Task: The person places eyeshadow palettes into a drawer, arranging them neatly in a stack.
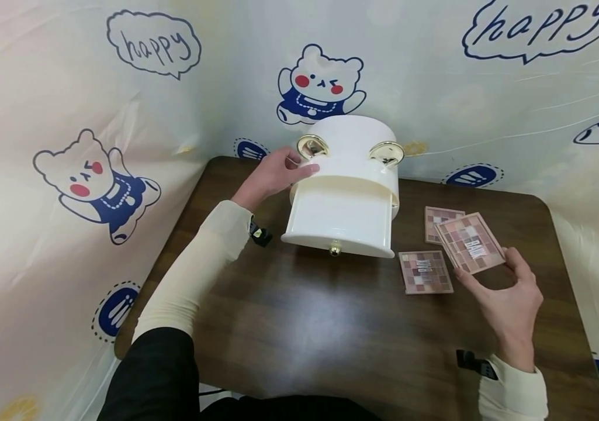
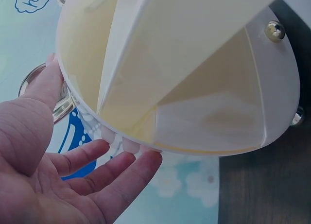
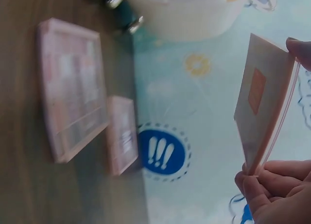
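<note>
A white rounded makeup organizer [image 1: 354,137] with two gold round fittings stands at the back of the table, its front drawer [image 1: 338,216] pulled out. My left hand [image 1: 275,175] grips the organizer's left side, thumb near a fitting; in the left wrist view the fingertips touch the white edge. With thumb and fingers, my right hand [image 1: 515,298] pinches opposite edges of a square pink eyeshadow palette [image 1: 471,242], held tilted above the table. In the right wrist view the held palette [image 3: 262,102] shows its pale back with an orange label.
Two similar palettes lie on the brown table [image 1: 299,327] to the right of the organizer: a nearer one [image 1: 425,272] and a farther one [image 1: 438,219], partly covered in the head view by the held palette. A patterned curtain [image 1: 225,76] borders the table's back and sides.
</note>
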Tool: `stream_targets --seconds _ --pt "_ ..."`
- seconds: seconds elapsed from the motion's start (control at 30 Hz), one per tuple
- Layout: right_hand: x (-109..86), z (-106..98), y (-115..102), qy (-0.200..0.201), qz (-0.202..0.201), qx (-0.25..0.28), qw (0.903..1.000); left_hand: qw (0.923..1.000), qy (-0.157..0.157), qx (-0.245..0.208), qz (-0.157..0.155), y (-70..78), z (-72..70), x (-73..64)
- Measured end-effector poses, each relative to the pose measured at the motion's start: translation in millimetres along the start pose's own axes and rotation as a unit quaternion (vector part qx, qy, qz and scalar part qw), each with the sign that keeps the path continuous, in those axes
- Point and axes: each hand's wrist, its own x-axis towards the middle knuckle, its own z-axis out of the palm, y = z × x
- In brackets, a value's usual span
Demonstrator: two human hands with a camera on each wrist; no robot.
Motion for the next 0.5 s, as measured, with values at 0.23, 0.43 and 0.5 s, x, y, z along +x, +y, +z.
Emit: stream_targets --seconds 0.23,0.43,0.5 --pt "6.6 2 -25 -0.022 -0.064 0.049 0.9965 1.0000 0.001 -0.007 0.005 -0.8 0.2 -0.6" --pt "13.6 7 -48 -0.081 -0.101 0.089 0.9877 1.0000 0.001 -0.008 -0.001 -0.6 -0.8 -1.6" --pt "15.4 10 -56 -0.105 -0.114 0.098 0.9830 1.0000 -0.001 -0.007 -0.002 -0.5 -0.7 -1.6"
